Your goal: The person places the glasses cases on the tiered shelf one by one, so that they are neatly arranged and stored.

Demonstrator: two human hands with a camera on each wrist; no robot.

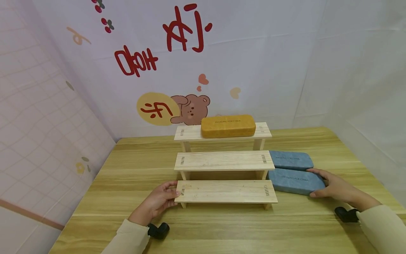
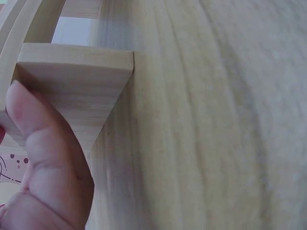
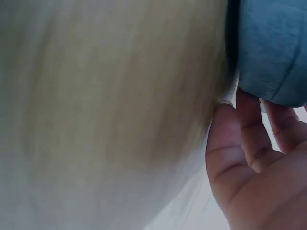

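The front blue case (image 1: pixel 296 181) lies flat on the surface (image 1: pixel 222 229), towards its right edge, its left end right beside the wooden rack (image 1: pixel 222 161). The right hand (image 1: pixel 334 190) grips its right end, fingers at the far corner and thumb at the near one. That hold is all at one end, so on a lift the long left end could droop or the smooth case twist free; a push leftward could drive it into the rack's right legs.

Behind it, nearer the surface's far edge, the rear blue case (image 1: pixel 290 159) sits so close that fingers dragging along the far side could carry it askew. Its left end is hidden behind the rack.

The left hand (image 1: pixel 158 201) pinches the left end of the lowest step (image 1: pixel 225 191). The rack looks light, so an uneven tug there could swivel it about its legs, and a knock from the right would add to that.

The yellow case (image 1: pixel 228 126) would probably suffer most: it rests unheld on the top step (image 1: pixel 190 131), close to that board's front edge, and a jolt or tilt could slide it down the steps.
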